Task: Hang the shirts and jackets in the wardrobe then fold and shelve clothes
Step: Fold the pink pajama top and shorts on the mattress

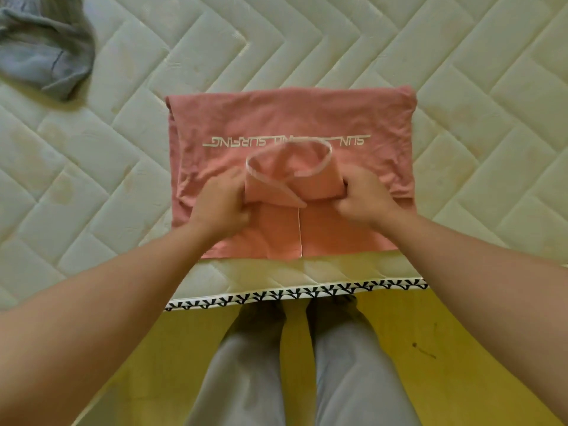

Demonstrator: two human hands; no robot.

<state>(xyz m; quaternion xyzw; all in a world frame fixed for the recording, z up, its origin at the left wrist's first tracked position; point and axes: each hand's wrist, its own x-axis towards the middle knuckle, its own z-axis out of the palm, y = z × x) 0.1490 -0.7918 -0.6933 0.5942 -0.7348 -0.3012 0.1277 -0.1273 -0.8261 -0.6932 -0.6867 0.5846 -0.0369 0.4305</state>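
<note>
Pink shirt (307, 118) flat on mattress (92, 167), long axis left-right. Left hand (221, 201) and right hand (365, 198) each pinch its neck flap (307, 186), one per side. Equal reach; next fold probably away from me.

Soft even daylight, faint shadows, slightly blurred overall, wide-angle edge distortion

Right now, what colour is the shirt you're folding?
The shirt is pink with white lettering; head view.
</note>
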